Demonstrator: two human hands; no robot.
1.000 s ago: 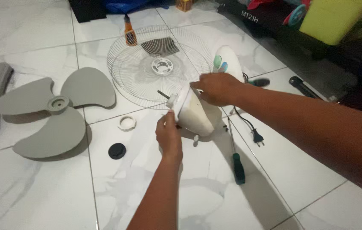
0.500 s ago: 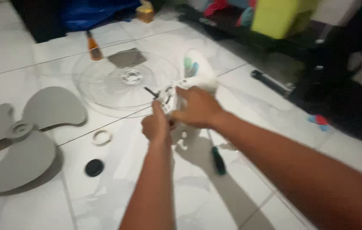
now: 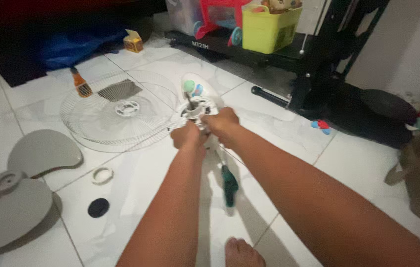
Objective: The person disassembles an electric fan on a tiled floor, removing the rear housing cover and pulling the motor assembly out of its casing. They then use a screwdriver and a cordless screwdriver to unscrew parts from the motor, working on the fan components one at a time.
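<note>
Both my hands grip a white fan motor housing (image 3: 196,106) held just above the tiled floor. My left hand (image 3: 186,135) clasps its near left side and my right hand (image 3: 222,123) clasps its near right side. The motor shaft points away from me. Behind it lies the white fan base with coloured buttons (image 3: 193,86). A green-handled screwdriver (image 3: 228,183) lies on the floor under my forearms.
A round wire fan grille (image 3: 116,111) lies flat to the left. The grey fan blade (image 3: 17,188) sits far left, with a white ring (image 3: 102,175) and a black cap (image 3: 98,207) near it. A black treadmill frame (image 3: 289,64) and a yellow-green bin (image 3: 269,27) stand behind.
The view has swung right and forward. My hands turned the housing from cover-up to shaft facing away, and both now close tightly around it.
</note>
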